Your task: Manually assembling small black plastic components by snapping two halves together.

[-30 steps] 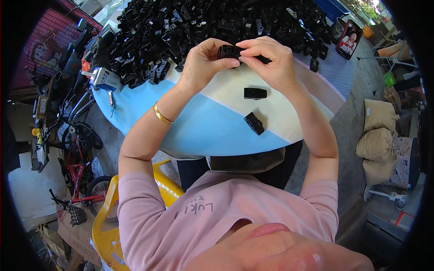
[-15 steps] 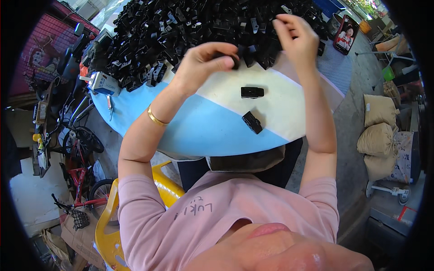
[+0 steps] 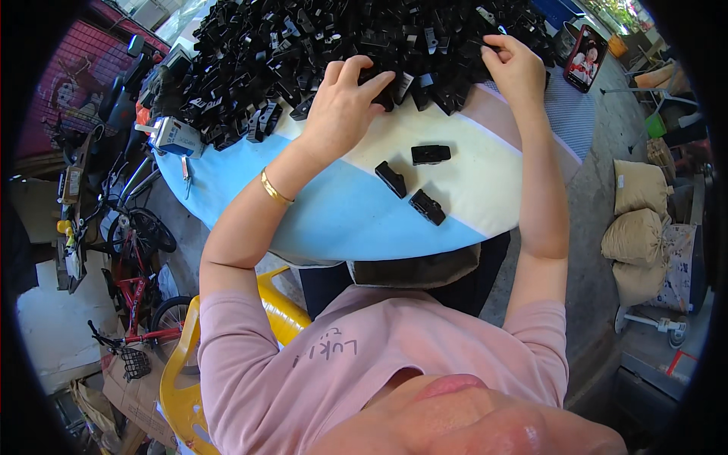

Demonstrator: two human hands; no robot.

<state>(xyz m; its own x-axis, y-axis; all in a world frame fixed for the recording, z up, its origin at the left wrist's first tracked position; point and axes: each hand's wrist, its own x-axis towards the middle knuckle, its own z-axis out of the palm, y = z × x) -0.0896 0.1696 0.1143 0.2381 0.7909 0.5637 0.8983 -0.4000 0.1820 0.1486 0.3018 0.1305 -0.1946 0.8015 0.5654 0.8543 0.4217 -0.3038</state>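
Observation:
A large heap of small black plastic parts (image 3: pixel 303 57) covers the far side of the table. At its near edge my left hand (image 3: pixel 341 106) is open, fingers spread, close to some of the parts. My right hand (image 3: pixel 519 72) is at the heap's right side, with thumb and forefinger closed together at the black parts; what lies between them, if anything, is hard to make out. Nearer me, three loose parts lie apart from the heap: one black part (image 3: pixel 431 155) lying sideways, a slanted black part (image 3: pixel 391 180) on the left, and another black part (image 3: pixel 428 207) nearest me.
The rounded table (image 3: pixel 326 208) has a blue and cream top. At its left edge are a blue and white box (image 3: pixel 177 138) and a small metal tool (image 3: pixel 186 176). A phone (image 3: pixel 585 59) stands at the far right, near a dark cup (image 3: pixel 564 39).
The dark part that was in my left hand now seems to lie on the table as the third loose part. My left hand has opened at the heap; my right hand has moved slightly right.

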